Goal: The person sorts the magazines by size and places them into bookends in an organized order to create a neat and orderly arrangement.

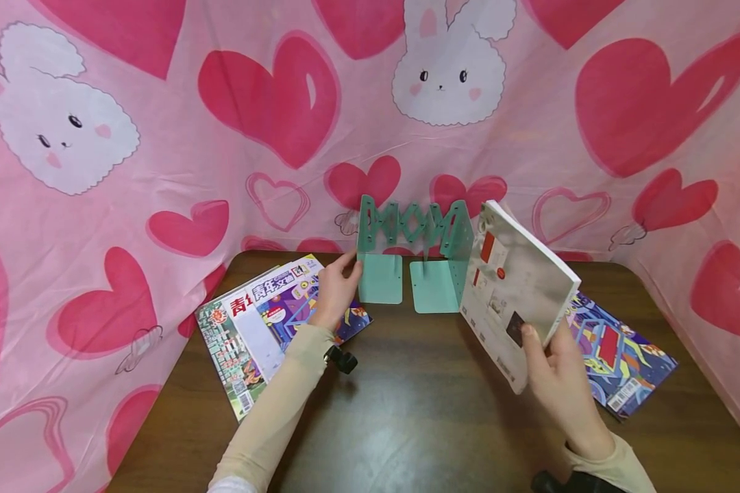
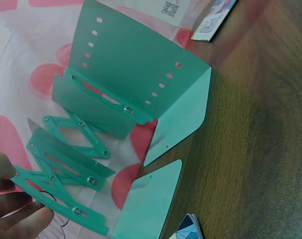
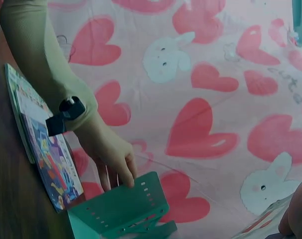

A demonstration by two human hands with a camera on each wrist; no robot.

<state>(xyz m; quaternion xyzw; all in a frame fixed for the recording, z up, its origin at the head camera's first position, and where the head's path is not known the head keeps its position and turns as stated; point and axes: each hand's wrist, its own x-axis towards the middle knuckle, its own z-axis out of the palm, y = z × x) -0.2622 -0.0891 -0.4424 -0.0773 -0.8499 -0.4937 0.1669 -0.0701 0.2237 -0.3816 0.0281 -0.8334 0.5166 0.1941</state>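
A green metal expandable bookend [image 1: 384, 282] stands at the back of the table, with scissor-like links [image 2: 81, 132] between its upright plates and two flat base plates in front. My left hand [image 1: 336, 291] pinches the outer edge of its left end plate; thumb and fingertips [image 2: 34, 224] show there in the left wrist view. In my right hand [image 1: 561, 387] is a magazine [image 1: 510, 291] with a pale grey back cover, gripped by its lower right edge with the thumb on the cover. It is held upright and tilted, close beside the bookend's right plate [image 1: 465, 246].
Several overlapping magazines [image 1: 237, 349] lie on the left of the wooden table [image 1: 401, 424], partly under my left forearm. Another colourful magazine [image 1: 623, 359] lies on the right, behind my right hand. A pink heart-and-rabbit cloth [image 1: 370, 137] hangs around the back and sides.
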